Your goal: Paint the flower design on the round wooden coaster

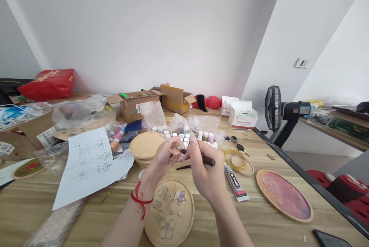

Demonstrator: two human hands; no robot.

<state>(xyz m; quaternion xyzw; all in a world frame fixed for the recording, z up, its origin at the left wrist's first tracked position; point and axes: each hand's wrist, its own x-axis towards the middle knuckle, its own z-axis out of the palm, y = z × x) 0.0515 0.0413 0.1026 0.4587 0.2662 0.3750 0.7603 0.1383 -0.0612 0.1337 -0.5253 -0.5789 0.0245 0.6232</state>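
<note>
White STICKY NOTE box (243,115); B-7000 glue tube (236,183) near right hand (206,174).

The bare wooden disc (169,213) looks matt and faintly rough, with pale grain. To its right, the wooden plate (285,196) has a smooth, glossy pink finish and the glue tube (236,183) looks like shiny plastic. To its left lies matt white paper (89,166); above it, the paintbrush (208,160) has a glossy dark handle.

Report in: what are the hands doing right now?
Left hand pinching a small round disc. Right hand gripping a dark-handled paintbrush, tip at the disc. Paint bottles just beyond.
</note>
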